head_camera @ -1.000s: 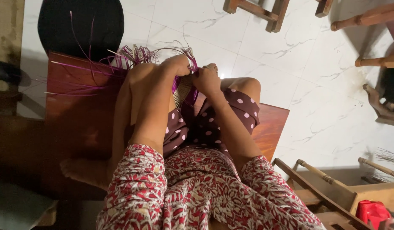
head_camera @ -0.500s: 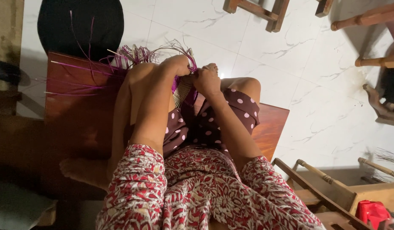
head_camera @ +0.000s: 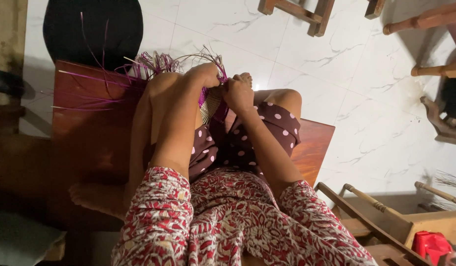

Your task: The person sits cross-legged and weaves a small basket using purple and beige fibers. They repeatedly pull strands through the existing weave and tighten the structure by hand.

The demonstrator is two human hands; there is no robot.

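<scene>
While both hands meet above the knees, the woven piece [head_camera: 211, 104] sits right between them. The left hand [head_camera: 204, 75] is curled tight on its purple strips [head_camera: 154, 64]. The right hand [head_camera: 237, 93] pinches its near edge, just as close.

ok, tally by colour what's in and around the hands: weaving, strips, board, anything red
Purple-and-tan woven piece, held by left hand and right hand: 1
Bunch of loose purple strips: 1
Reddish-brown wooden board: 1
Red object at lower right: 1
Total: 4
</scene>
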